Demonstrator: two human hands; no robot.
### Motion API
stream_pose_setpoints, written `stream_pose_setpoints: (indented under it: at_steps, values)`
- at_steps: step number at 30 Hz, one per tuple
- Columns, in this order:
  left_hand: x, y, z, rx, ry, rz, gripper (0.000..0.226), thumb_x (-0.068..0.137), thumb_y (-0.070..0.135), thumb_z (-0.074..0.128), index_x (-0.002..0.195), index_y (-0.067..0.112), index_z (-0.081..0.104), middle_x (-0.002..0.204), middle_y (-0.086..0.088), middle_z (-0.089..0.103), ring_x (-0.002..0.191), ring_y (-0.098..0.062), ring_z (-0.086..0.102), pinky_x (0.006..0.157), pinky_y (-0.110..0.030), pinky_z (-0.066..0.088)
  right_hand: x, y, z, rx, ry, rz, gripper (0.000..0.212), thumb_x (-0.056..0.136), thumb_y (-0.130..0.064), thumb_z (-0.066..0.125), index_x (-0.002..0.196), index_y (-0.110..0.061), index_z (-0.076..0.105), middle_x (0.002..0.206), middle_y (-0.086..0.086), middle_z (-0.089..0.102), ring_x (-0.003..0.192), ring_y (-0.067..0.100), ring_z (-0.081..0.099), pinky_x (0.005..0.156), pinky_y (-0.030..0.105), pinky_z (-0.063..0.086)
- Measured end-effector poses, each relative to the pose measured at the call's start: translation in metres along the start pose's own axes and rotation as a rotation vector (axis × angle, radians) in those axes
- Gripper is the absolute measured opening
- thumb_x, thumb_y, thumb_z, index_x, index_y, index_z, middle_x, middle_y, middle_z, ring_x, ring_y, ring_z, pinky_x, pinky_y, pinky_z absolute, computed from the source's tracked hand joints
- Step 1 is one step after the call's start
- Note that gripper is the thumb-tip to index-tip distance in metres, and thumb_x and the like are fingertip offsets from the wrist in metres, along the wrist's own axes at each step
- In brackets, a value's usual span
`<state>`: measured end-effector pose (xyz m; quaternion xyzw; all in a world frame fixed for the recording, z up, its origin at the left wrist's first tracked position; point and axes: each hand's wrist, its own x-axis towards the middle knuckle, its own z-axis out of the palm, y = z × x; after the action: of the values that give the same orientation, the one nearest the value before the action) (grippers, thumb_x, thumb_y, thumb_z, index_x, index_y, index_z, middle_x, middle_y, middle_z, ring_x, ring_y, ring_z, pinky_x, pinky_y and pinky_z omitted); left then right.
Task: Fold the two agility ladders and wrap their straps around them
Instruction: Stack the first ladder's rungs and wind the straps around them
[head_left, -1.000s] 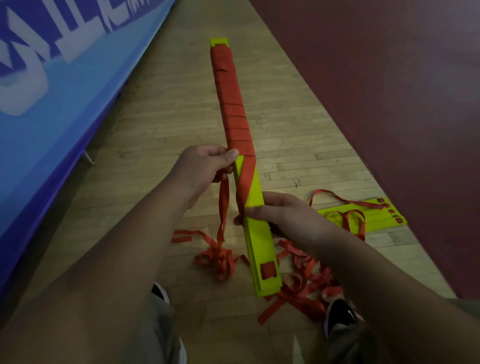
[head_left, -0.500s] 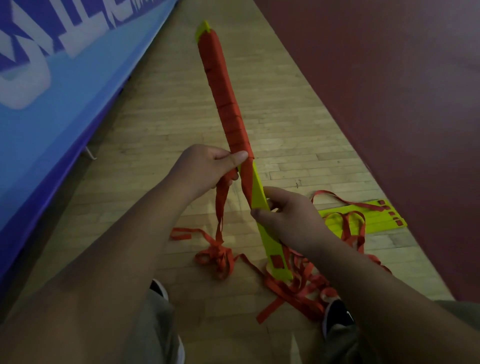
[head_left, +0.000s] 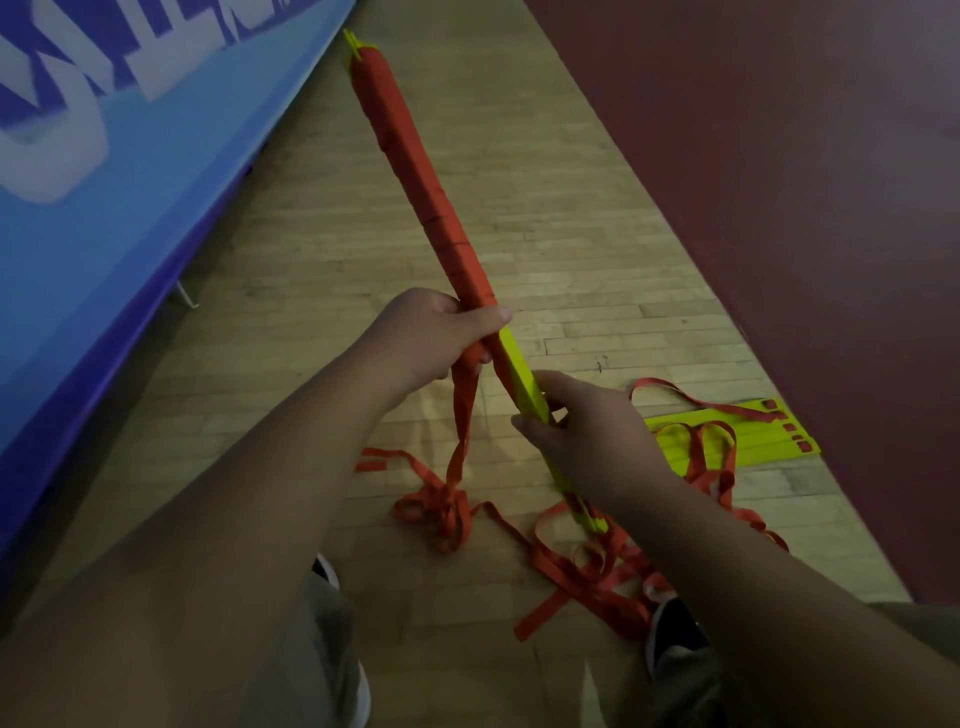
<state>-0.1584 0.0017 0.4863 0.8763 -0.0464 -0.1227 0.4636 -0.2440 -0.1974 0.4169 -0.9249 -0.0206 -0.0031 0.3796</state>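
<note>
The left hand (head_left: 426, 338) grips the red strap (head_left: 462, 426) against the folded ladder (head_left: 519, 364), held slanting above the floor (head_left: 545, 218); the right hand (head_left: 587, 436) clasps its yellow lower part. The second ladder (head_left: 753, 434) lies flat nearby.

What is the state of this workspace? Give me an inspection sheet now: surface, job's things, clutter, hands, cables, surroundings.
Surface: pale wooden plank floor, beside a dark red floor area.
Job's things: folded yellow-green plastic ladder bundle held up at a slant, upper part wrapped in orange-red fabric strap; second yellow-green plastic ladder flat on the floor, unwrapped.
Clutter: loose strap tangle on the floor.
Hands: left hand grips the strap against the bundle; right hand grips the bare lower part.
Cables: nothing seen.
Surroundings: blue banner with white lettering at left.
</note>
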Motion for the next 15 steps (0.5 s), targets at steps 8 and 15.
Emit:
stream_pose_setpoints:
  at_steps: [8, 15]
  values:
    - [0.002, 0.001, -0.016, -0.147, -0.144, 0.041, 0.021, 0.103, 0.034, 0.072, 0.097, 0.017, 0.084, 0.087, -0.002, 0.084, 0.083, -0.015, 0.077, 0.079, -0.036, 0.053, 0.008, -0.004, -0.018, 0.303, -0.164, 0.132, 0.024, 0.099, -0.05, 0.078, 0.12, -0.039, 0.075, 0.104, -0.004, 0.076, 0.098, 0.016, 0.074, 0.094, 0.045, 0.061]
    - [0.002, -0.006, -0.017, -0.08, -0.241, 0.078, 0.013, 0.106, 0.025, 0.07, 0.105, 0.018, 0.081, 0.094, 0.001, 0.084, 0.082, -0.005, 0.075, 0.084, -0.041, 0.059, 0.01, 0.004, -0.022, 0.237, -0.201, 0.093, 0.019, 0.093, -0.042, 0.086, 0.105, -0.032, 0.075, 0.093, -0.002, 0.073, 0.085, 0.015, 0.071, 0.085, 0.045, 0.06]
